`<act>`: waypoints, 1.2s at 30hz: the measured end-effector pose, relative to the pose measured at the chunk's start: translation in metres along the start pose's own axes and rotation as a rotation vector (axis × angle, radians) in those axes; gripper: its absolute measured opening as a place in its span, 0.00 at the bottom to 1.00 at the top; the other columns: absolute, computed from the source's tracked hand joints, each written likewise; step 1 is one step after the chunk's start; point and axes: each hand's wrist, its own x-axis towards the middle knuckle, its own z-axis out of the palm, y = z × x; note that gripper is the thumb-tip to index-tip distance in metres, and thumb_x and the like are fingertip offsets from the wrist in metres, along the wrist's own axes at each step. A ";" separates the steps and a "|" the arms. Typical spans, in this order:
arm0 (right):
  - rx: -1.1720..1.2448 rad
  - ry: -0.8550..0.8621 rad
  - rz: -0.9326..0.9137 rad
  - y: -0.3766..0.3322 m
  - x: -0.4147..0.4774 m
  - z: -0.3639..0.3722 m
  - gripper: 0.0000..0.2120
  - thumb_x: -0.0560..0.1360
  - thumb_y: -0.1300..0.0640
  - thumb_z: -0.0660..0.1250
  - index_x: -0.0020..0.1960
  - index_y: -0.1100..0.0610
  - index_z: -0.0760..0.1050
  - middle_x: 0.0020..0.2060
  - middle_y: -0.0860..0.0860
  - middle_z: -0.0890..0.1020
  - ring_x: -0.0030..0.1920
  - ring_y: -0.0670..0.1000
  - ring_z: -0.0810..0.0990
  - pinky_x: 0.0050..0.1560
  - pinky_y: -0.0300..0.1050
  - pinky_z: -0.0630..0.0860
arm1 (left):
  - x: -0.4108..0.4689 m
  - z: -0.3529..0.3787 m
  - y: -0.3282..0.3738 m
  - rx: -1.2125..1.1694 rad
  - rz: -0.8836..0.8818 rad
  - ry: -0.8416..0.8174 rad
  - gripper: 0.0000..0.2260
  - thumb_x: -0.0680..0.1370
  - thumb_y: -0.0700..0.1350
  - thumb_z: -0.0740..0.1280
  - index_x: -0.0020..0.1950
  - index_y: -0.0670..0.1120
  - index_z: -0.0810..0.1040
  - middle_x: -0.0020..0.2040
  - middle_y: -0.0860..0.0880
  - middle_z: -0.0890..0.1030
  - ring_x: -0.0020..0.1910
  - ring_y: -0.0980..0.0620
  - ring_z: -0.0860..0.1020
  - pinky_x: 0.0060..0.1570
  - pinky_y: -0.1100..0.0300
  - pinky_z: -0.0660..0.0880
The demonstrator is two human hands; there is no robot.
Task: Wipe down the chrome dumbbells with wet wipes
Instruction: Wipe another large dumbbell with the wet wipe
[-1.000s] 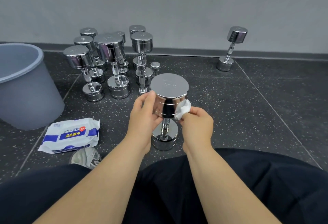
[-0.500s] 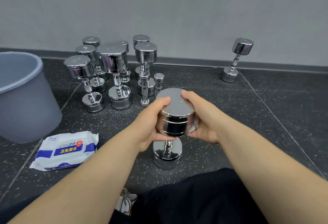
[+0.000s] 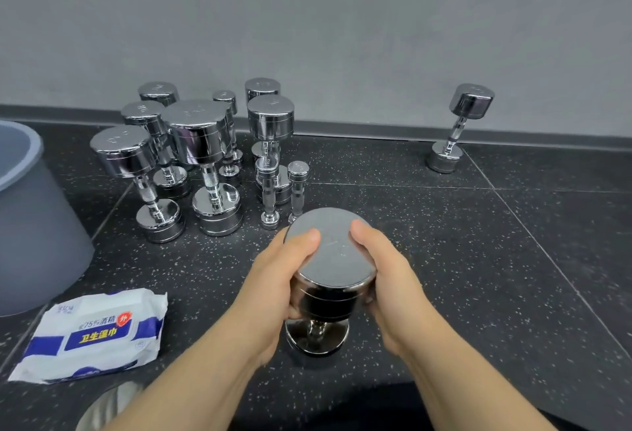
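Observation:
A chrome dumbbell [image 3: 331,259] stands upright on the dark speckled floor in front of me. My left hand [image 3: 284,276] grips its top head from the left, thumb on the flat top. My right hand [image 3: 386,276] grips the same head from the right, thumb over the rim. The wet wipe is hidden; I cannot see it under my right palm. A white and blue pack of wet wipes [image 3: 92,335] lies on the floor to the lower left.
A cluster of several chrome dumbbells [image 3: 201,143] stands upright behind, near the wall. One lone dumbbell [image 3: 458,126] stands at the back right. A grey plastic bin [image 3: 30,225] sits at the left edge. My dark trouser legs fill the bottom.
My right hand went from pinching the wipe at the head's side to wrapping round the head, hiding the wipe. My view moved closer and tilted up.

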 end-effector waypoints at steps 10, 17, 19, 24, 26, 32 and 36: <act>-0.026 0.027 -0.026 -0.026 0.034 -0.010 0.23 0.69 0.35 0.66 0.55 0.50 0.82 0.51 0.49 0.86 0.55 0.52 0.83 0.65 0.57 0.72 | 0.046 0.014 0.011 0.043 0.005 -0.020 0.12 0.77 0.52 0.66 0.60 0.55 0.78 0.53 0.52 0.85 0.50 0.54 0.84 0.47 0.50 0.81; 0.061 0.082 0.078 -0.059 0.097 -0.024 0.22 0.73 0.36 0.65 0.58 0.50 0.79 0.49 0.54 0.86 0.51 0.58 0.84 0.58 0.57 0.79 | 0.118 0.032 0.044 0.083 -0.177 0.042 0.15 0.77 0.58 0.65 0.59 0.51 0.78 0.53 0.45 0.85 0.51 0.43 0.83 0.51 0.42 0.81; 0.059 0.044 0.145 -0.066 0.109 -0.031 0.23 0.73 0.36 0.64 0.57 0.53 0.79 0.46 0.55 0.86 0.47 0.58 0.85 0.49 0.52 0.81 | 0.129 0.036 0.051 0.098 -0.189 0.044 0.13 0.78 0.58 0.65 0.56 0.52 0.78 0.52 0.44 0.85 0.51 0.41 0.83 0.52 0.40 0.80; 0.107 -0.052 0.286 -0.071 0.114 -0.051 0.27 0.70 0.33 0.65 0.53 0.55 0.79 0.37 0.54 0.83 0.36 0.54 0.80 0.33 0.42 0.75 | 0.138 0.051 0.049 0.109 -0.187 0.095 0.14 0.77 0.59 0.65 0.56 0.52 0.79 0.49 0.45 0.85 0.49 0.42 0.84 0.50 0.42 0.81; 0.179 -0.027 0.233 -0.063 0.114 -0.053 0.23 0.71 0.36 0.66 0.53 0.53 0.80 0.39 0.54 0.85 0.39 0.55 0.82 0.36 0.43 0.77 | 0.131 0.055 0.040 0.087 -0.146 0.111 0.13 0.77 0.58 0.65 0.56 0.53 0.80 0.50 0.47 0.86 0.48 0.44 0.84 0.49 0.42 0.81; 0.124 -0.135 0.029 -0.068 0.128 -0.046 0.12 0.75 0.45 0.65 0.43 0.51 0.81 0.34 0.48 0.85 0.31 0.46 0.82 0.36 0.37 0.75 | 0.126 0.044 0.015 -0.100 0.112 0.085 0.20 0.68 0.57 0.68 0.59 0.53 0.81 0.51 0.49 0.86 0.49 0.47 0.84 0.46 0.42 0.81; 0.084 -0.159 -0.119 -0.076 0.152 -0.048 0.14 0.77 0.48 0.61 0.40 0.52 0.80 0.31 0.48 0.84 0.28 0.43 0.80 0.32 0.33 0.73 | 0.162 0.038 0.013 -0.036 0.274 0.077 0.18 0.71 0.52 0.65 0.59 0.52 0.80 0.46 0.52 0.85 0.42 0.53 0.82 0.38 0.58 0.78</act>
